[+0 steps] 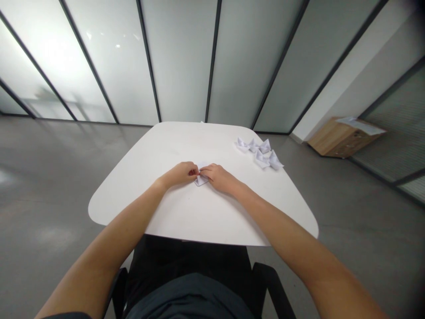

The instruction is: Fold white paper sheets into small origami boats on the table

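Observation:
A small folded sheet of white paper [200, 180] lies on the table between my two hands, partly hidden under the fingers. My left hand [184, 172] pinches it from the left with thumb and forefinger. From the right, my right hand [217, 175] has its fingers closed on the same paper, the fingertips almost meeting those of the left. Its lower corner shows as a point toward me; the finer folds are too small to make out.
Several folded white paper boats [262, 158] stand grouped at the table's far right edge. The white table [179, 217] has rounded corners. A wooden cabinet [338, 138] with papers on top stands on the floor at right. Frosted glass panels [179, 62] rise behind the table.

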The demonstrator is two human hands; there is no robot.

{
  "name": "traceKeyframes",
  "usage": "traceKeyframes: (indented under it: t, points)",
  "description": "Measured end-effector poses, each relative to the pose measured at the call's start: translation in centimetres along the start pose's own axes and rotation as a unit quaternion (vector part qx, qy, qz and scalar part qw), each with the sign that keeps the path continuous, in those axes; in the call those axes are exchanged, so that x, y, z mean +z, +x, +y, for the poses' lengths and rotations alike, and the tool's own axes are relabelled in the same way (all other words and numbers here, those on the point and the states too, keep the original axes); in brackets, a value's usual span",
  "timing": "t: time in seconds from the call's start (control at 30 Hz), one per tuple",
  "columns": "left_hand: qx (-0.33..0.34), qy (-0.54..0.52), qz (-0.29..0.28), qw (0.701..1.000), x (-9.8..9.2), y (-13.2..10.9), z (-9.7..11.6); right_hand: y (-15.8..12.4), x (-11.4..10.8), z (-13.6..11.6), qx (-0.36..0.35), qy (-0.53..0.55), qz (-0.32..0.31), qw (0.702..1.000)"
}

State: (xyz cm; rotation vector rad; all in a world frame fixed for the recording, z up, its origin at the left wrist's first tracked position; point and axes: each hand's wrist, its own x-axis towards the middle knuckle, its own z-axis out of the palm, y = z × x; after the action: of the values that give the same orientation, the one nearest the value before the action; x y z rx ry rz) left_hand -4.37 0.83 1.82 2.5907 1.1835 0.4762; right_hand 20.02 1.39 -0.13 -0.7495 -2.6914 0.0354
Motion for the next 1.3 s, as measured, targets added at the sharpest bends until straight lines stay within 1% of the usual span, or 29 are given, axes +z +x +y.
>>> traceKeyframes:
  t: [0.1,0.27,0.37,0.5,0.73,0.8,0.93,1.0,1.17,1.3]
  points:
    - [0.006,-0.013,0.002,1.0,0.3,0.0,0.0,0.0,-0.4,-0.2,-0.009,0.028,0.008,1.0]
    - [0.018,-0.016,0.0,1.0,0.5,0.1,-0.3,-0.4,-1.4,-0.7,0.051,0.044,0.015,0.998]
    - [0.008,-0.02,-0.004,1.0,0.4,0.0,-0.1,-0.7,-1.9,-0.7,0.065,0.054,0.021,0.996]
    - [-0.006,-0.017,-0.001,1.0,0.4,0.0,0.4,-0.9,-2.3,-0.6,0.054,0.061,0.022,0.996]
    - [-0.036,0.008,0.02,0.999,1.1,0.2,1.3,-1.0,-2.6,-0.7,0.034,0.05,0.011,0.998]
    - [-0.033,0.009,0.023,0.999,1.2,0.2,1.6,-1.0,-2.6,-0.7,0.03,0.049,0.011,0.998]
    - [-0.005,-0.007,0.03,1.0,1.3,0.1,1.8,-1.1,-2.7,-0.7,0.035,0.051,0.018,0.998]
    - [0.003,-0.016,0.024,1.0,1.1,0.0,1.6,-1.1,-2.7,-0.8,0.036,0.054,0.018,0.998]
    - [0.013,-0.037,-0.021,0.999,0.7,0.0,1.3,-1.0,-2.9,-0.9,0.024,0.059,0.022,0.998]
    - [0.0,-0.04,-0.019,0.999,0.8,0.3,1.2,-0.9,-3.0,-1.0,0.028,0.06,0.023,0.998]
